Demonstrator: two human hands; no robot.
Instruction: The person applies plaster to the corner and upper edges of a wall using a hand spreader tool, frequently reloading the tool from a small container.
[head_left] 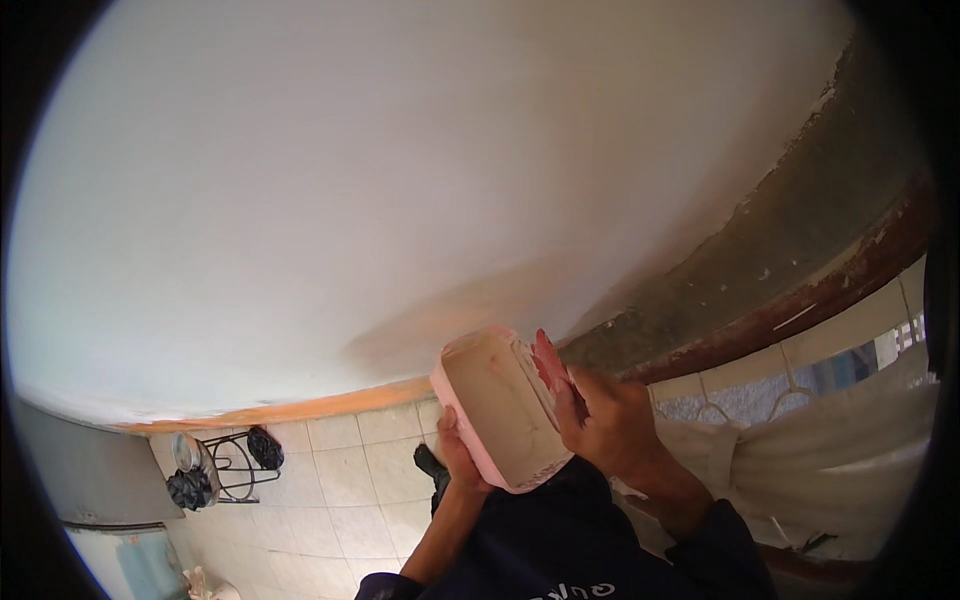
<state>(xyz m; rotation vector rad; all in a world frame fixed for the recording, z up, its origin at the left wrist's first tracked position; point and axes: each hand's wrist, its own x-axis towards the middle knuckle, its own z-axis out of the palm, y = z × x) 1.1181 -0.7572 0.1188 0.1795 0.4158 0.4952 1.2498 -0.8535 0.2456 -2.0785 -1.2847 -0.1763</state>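
Note:
My left hand (459, 458) grips the near left side of a pink rectangular plastic tub (476, 446), tilted with its open top toward me. Pale putty-like material coats the inside and is smeared along the rim. Closed around a red scraper (547, 362) is my right hand (617, 424), at the tub's right edge. The scraper's flat red part rises past the fingers next to the smeared rim; whether it touches the rim, I cannot tell. In front of both hands stands a large whitish wall (350, 220), with an orange strip along its bottom.
At the right, bare grey-brown plaster (720, 290) meets a dark red ledge and a pale curtain (800, 450) hanging on rings. Low at the left, a black metal stand (238, 470) holds black plastic bags on the tiled floor (345, 490). A grey cabinet-like surface (90, 465) stands beyond it.

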